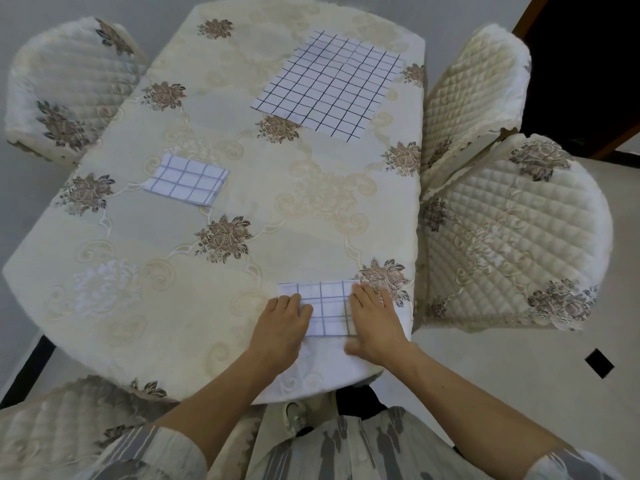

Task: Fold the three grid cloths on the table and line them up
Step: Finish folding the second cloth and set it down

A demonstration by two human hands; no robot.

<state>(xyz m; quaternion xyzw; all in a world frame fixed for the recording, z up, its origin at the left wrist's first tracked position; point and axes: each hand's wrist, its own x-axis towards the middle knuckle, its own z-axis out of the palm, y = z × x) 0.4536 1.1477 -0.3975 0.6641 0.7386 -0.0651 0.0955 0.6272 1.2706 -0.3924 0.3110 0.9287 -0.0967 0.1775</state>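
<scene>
Head view: hands (281, 323) on folded grid cloth (325, 308)

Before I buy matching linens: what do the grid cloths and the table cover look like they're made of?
The unfolded grid cloth looks like thin matte woven fabric, maybe cotton: it lies flat with faint creases. The folded cloth under both hands holds crisp edges, so likely the same. The table cover looks like a thicker cream textile with a slight sheen and raised floral embroidery, possibly synthetic.

folded cloth (325, 308) near, unfolded cloth (329, 85) far
</scene>
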